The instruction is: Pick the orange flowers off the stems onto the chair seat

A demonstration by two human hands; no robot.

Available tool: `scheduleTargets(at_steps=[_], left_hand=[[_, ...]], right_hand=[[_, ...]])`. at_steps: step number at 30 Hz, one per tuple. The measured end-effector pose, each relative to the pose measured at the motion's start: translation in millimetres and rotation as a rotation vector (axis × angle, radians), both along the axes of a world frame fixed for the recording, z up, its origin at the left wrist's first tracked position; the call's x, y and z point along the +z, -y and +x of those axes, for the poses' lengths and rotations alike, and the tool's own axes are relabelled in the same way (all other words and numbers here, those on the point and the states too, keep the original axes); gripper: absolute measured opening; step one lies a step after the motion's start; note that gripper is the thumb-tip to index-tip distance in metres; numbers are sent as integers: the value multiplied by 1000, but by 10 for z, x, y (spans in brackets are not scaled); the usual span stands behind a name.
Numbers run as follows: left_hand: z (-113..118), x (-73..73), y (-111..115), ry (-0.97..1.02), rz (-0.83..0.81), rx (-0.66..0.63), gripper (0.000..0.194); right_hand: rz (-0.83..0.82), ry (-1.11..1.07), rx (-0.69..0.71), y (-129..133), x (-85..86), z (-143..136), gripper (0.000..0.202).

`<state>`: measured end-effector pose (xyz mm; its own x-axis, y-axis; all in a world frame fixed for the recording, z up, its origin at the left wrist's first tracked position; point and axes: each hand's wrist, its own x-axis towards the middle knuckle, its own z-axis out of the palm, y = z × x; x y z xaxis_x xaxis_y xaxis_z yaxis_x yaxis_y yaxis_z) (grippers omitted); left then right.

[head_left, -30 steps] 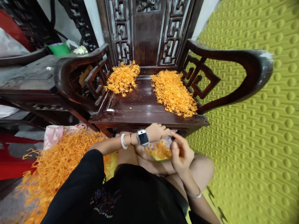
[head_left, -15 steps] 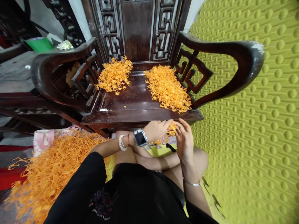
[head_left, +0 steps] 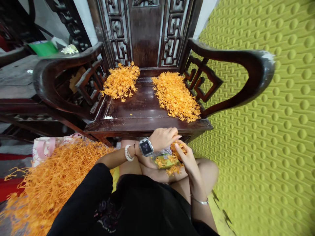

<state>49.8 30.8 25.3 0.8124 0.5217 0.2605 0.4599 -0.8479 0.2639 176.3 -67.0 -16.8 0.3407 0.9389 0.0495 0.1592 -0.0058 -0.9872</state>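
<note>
Just in front of the dark wooden chair seat (head_left: pixel 137 113), my two hands meet above my crossed legs. My right hand (head_left: pixel 188 157) is wrapped round a small bunch of orange strands (head_left: pixel 177 151), some of which hang below it. My left hand (head_left: pixel 164 137), with a watch at the wrist, is pinched at the top of that bunch; what lies between its fingertips is too small to make out. On the seat are two orange heaps, a smaller one (head_left: pixel 121 80) at the left and a larger one (head_left: pixel 177 95) at the right.
A big pile of orange strands (head_left: pixel 56 177) lies left of my legs, beside a white and pink bag (head_left: pixel 44 149). Curved armrests (head_left: pixel 258 72) flank the seat. A yellow studded mat (head_left: pixel 270 147) spreads at the right. A green item (head_left: pixel 43 48) is on the left table.
My right hand has moved down and left and now closes round the orange strands. More strands hang below it. My left hand has shifted slightly left, and the view has tilted a little.
</note>
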Motion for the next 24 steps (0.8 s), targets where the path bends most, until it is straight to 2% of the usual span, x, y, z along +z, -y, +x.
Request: scheduleTargets(at_steps=[4,8,12,16,21,24], left_hand=[[3,-60,-131,-3,-7,141,45],[89,-21,-270,160,-68,224,48],[184,162,-284,241,-52,224,54],[250,340,-167,229,57,190,48],[349,409,-36,308,209,147,44],[379,453,8,410,225,113,48]], right_hand=[[-25,0,49,70,103,-63,36],[18,-42,-63,22,159,-296,45],[86,-145,-141,31,264,-409,43],[112,-226,-175,206,431,-379,41],[102,-212,-229,450,555,-375,42],[141,-179,-250,529,572,-383,41]])
